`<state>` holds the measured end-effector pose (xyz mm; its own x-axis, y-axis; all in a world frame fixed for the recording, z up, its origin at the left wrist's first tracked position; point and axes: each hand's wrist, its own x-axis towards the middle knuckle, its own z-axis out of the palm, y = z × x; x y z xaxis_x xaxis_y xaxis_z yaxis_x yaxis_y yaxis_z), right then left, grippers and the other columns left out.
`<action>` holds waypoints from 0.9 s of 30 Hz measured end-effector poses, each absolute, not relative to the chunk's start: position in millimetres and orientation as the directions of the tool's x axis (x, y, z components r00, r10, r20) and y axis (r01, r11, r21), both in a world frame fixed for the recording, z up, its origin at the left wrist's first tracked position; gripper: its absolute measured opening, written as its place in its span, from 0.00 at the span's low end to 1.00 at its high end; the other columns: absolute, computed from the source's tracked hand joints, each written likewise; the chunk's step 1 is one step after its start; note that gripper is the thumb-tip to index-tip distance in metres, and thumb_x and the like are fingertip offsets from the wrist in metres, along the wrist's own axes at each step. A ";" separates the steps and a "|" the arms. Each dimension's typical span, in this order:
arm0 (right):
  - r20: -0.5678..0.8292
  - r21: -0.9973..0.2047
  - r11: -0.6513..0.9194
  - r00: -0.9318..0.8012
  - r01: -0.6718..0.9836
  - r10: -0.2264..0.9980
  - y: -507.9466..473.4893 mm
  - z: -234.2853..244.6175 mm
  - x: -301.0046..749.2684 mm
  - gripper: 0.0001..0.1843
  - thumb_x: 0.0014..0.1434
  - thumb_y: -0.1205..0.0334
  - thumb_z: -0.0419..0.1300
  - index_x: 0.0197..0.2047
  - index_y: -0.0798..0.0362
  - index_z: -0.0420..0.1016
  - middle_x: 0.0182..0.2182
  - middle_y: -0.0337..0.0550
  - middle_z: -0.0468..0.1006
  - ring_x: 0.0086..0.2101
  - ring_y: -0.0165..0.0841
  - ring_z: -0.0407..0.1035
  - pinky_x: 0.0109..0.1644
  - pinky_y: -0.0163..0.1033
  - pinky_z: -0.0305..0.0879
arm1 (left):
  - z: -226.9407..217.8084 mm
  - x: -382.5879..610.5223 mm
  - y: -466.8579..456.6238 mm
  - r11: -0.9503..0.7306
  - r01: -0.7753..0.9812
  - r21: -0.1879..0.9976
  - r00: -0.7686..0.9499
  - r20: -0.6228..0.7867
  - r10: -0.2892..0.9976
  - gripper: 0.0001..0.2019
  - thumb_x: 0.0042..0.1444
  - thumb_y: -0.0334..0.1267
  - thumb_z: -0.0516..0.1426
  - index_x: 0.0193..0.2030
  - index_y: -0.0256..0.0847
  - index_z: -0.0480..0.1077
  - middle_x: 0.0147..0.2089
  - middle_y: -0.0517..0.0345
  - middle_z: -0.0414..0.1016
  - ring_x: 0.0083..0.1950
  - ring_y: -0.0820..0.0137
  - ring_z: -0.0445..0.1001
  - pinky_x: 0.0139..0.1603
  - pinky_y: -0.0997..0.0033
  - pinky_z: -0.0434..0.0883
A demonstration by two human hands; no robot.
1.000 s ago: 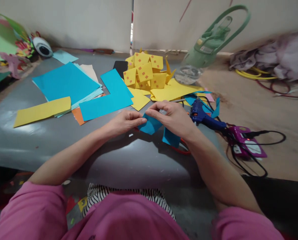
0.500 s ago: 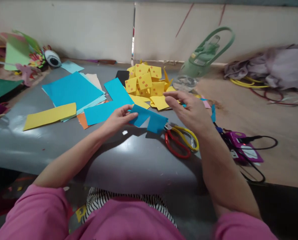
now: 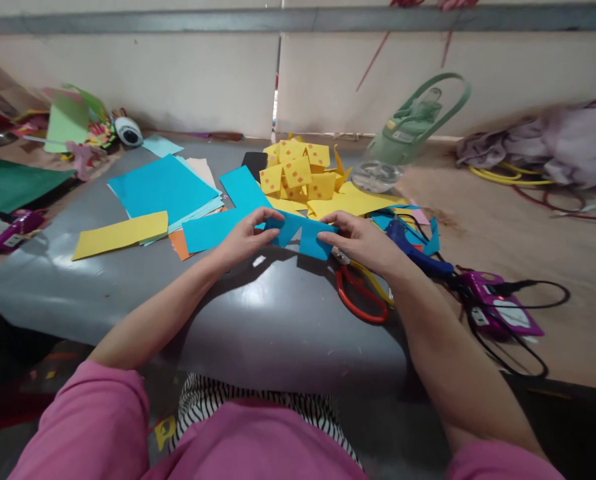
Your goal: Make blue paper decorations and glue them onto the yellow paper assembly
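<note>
A blue strip of paper [image 3: 316, 241] with a V-shaped notch in its lower edge is stretched between my two hands, above the grey table covering [image 3: 258, 313]. My left hand [image 3: 251, 233] pinches its left end between thumb and fingers. At the other end, my right hand [image 3: 361, 240] grips it the same way. Scissors [image 3: 361, 300] with red and yellow handles lie just below my right hand, their blades partly hidden. Behind the strip are blue paper pieces [image 3: 211, 229] and a pile of folded yellow paper pieces with orange spots [image 3: 298, 172].
A stack of blue sheets [image 3: 163, 190] and a yellow strip [image 3: 121, 235] lie at left. To the right are a blue glue gun [image 3: 418, 253], a purple device with black cables [image 3: 501, 303] and a green-topped bottle [image 3: 401, 137]. A dark phone-like object [image 3: 254, 163] lies behind.
My right hand, raised and apart from the paper before, has come down and taken hold of the strip's right end. My left hand keeps its hold. The view has tilted up slightly.
</note>
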<state>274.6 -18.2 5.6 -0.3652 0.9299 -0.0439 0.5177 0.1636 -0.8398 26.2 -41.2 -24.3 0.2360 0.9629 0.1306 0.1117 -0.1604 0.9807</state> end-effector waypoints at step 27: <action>0.230 -0.556 0.422 -0.355 0.716 0.906 -19.4 -4.2 268.3 0.15 0.62 0.48 0.59 0.35 0.51 0.76 0.33 0.45 0.79 0.33 0.37 0.69 0.38 0.40 0.62 | -11.7 6.1 -33.6 -0.347 0.796 0.495 0.277 0.212 0.937 0.10 0.63 0.45 0.56 0.38 0.42 0.73 0.36 0.55 0.79 0.36 0.65 0.74 0.35 0.68 0.63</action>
<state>268.3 -19.4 -4.2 -0.3555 0.9060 0.2298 0.7158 0.4220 -0.5564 6.1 -33.6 -11.7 0.2768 0.9373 0.2118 0.7963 -0.3471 0.4954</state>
